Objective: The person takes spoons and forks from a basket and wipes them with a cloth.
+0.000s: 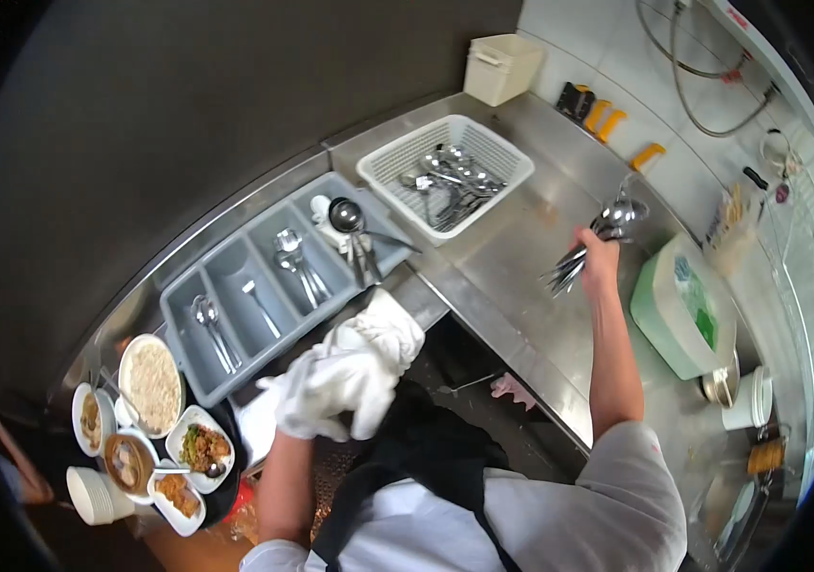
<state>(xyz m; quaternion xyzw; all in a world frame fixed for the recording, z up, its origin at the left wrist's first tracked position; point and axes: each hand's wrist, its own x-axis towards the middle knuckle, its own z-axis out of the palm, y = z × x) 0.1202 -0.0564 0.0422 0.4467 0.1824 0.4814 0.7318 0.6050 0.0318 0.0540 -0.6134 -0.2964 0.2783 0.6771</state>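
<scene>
My right hand (599, 255) is closed around a bunch of metal spoons (621, 217), held over the steel counter with their bowls pointing up and away. Bunched white cloth (354, 357) covers my left hand (297, 419), which grips it in front of the grey cutlery tray; the fingers themselves are hidden. That grey cutlery tray (226, 257) has several compartments, with spoons (216, 329), a fork (260, 307), more spoons (300, 267) and ladles (348, 217) in them. Behind it, a white basket (373, 172) contains a pile of loose metal cutlery (454, 181).
A pale green tub (659, 319) stands right of my right hand. White container (502, 69) sits in the back corner, near yellow-handled tools (607, 119) on the wall. Dishes of food (152, 381) and stacked bowls (92, 496) are at left. Another person's arm (20, 458) shows far left.
</scene>
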